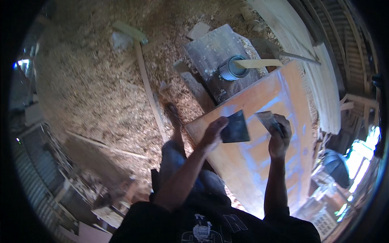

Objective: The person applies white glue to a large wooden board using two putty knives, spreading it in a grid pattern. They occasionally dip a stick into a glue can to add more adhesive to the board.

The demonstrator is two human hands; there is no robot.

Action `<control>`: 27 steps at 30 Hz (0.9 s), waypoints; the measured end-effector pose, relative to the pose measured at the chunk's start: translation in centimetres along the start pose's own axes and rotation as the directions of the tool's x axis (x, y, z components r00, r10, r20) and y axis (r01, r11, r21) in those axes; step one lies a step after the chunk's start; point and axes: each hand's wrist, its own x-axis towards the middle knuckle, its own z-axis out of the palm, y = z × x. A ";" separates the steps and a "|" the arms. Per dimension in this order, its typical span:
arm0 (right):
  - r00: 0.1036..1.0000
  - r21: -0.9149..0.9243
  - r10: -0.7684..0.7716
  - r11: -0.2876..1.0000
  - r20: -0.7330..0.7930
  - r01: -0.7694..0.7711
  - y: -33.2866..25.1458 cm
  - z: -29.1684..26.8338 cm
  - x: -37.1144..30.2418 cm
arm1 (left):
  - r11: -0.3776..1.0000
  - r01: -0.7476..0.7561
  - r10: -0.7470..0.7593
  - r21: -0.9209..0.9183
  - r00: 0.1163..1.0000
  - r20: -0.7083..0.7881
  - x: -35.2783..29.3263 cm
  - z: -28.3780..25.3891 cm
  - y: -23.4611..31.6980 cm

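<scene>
My left hand (212, 133) pinches the edge of a dark, flat, square plate (236, 127), thumb on top. My right hand (280, 137) is closed round a putty knife (265, 118), its wide flat blade tilted toward the plate with a gap between them. Both are held above an orange-brown wooden panel (229, 170) that carries raised or inset shapes and pale, bluish-white patches and streaks. Beyond the panel, an open tin (225, 72) stands on a board, and a flat wooden stick (259, 63) lies out of its mouth toward the right.
The tin's worn wooden board (204, 48) borders the panel's far edge. Wood shavings (93, 89) cover the ground at left, with a long narrow batten (146, 87) across them. Long pale planks (326, 93) lie at right. My leg (172, 152) is left of the panel.
</scene>
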 end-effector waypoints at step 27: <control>0.996 -0.497 -0.057 0.864 0.063 0.080 -1.7 -8.0 -4.2 | 0.940 -0.173 0.153 0.295 0.984 0.091 2.9 12.3 -0.5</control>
